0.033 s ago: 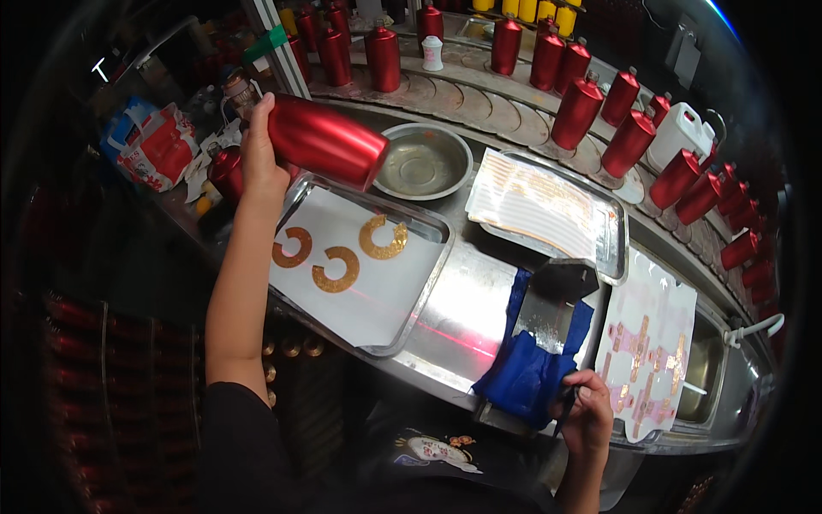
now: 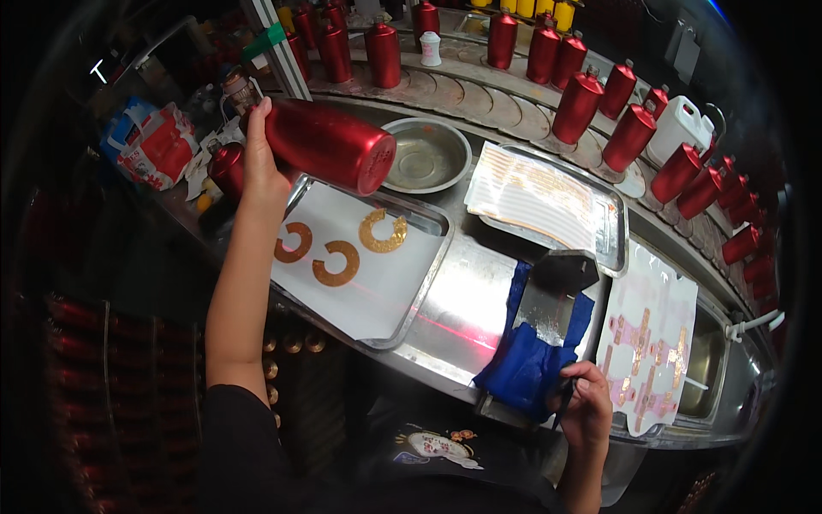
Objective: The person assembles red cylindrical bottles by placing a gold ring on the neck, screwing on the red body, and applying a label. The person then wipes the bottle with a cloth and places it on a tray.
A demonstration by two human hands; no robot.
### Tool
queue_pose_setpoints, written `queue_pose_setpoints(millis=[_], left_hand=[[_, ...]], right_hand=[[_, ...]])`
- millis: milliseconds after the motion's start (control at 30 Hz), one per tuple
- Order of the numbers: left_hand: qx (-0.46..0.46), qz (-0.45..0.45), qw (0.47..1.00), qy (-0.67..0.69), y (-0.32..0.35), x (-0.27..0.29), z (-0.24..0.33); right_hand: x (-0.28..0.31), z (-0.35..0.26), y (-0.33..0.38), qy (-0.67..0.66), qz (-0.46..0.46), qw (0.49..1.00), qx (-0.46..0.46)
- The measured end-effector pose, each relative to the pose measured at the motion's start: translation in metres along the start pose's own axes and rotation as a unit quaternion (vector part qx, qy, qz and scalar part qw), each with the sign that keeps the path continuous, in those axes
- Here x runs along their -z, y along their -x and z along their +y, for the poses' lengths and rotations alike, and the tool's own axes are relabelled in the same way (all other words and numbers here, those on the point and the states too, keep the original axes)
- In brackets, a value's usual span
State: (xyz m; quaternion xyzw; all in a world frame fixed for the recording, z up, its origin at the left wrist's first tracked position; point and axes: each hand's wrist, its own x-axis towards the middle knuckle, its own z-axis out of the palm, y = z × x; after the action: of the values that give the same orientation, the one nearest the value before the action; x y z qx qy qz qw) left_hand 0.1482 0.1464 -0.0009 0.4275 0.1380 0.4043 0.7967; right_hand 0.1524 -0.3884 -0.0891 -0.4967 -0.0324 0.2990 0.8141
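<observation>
My left hand (image 2: 264,158) grips a glossy red bottle (image 2: 321,141) around its neck end. The bottle lies tilted in the air, its round base turned right and toward me, over the far edge of a metal tray (image 2: 425,291). On the tray's white sheet (image 2: 372,300) lie three gold C-shaped pieces (image 2: 336,263). At the front edge of the bench, my right hand (image 2: 591,411) is closed on a thin dark tool (image 2: 562,406) whose kind I cannot make out. Beside it, a blue cloth (image 2: 527,368) drapes over a metal stand (image 2: 548,310).
Behind the tray stands a round metal bowl (image 2: 466,167). A second tray (image 2: 621,244) bears a shiny printed sheet (image 2: 539,197). To the right lies a pink-and-gold patterned sheet (image 2: 646,343) next to a sink (image 2: 706,368). Several red bottles (image 2: 383,56) line the curved conveyor (image 2: 471,98) behind.
The red bottle has turned in my left hand so that its base now faces me more, its base end shifting slightly right. My right hand stays nearly in place, still holding the tool.
</observation>
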Motion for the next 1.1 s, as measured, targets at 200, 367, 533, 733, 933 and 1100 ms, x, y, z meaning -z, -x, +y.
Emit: queue_pose_setpoints(millis=[200,367,533,733,933,1100], left_hand=[[0.106,-0.065,0.991,0.041,0.083,-0.032,-0.03],[0.16,-0.031,0.985,0.062,0.114,-0.059,-0.054],[-0.03,-0.138,0.974,-0.178,0.166,-0.1,-0.093],[-0.239,-0.14,0.841,-0.464,0.219,-0.132,-0.13],[-0.262,-0.174,0.831,-0.459,0.267,-0.123,-0.127],[0.009,-0.241,0.945,-0.223,0.242,-0.063,-0.092]], right_hand=[[-0.034,-0.004,0.003,0.059,-0.05,0.996,-0.039],[-0.06,-0.006,0.011,0.22,-0.024,0.975,0.026],[-0.074,-0.004,-0.007,0.503,0.025,0.827,0.249],[-0.091,0.017,-0.057,0.566,0.005,0.77,0.294],[-0.094,0.022,-0.076,0.524,0.033,0.799,0.293],[-0.088,0.013,-0.086,0.452,-0.029,0.851,0.266]])
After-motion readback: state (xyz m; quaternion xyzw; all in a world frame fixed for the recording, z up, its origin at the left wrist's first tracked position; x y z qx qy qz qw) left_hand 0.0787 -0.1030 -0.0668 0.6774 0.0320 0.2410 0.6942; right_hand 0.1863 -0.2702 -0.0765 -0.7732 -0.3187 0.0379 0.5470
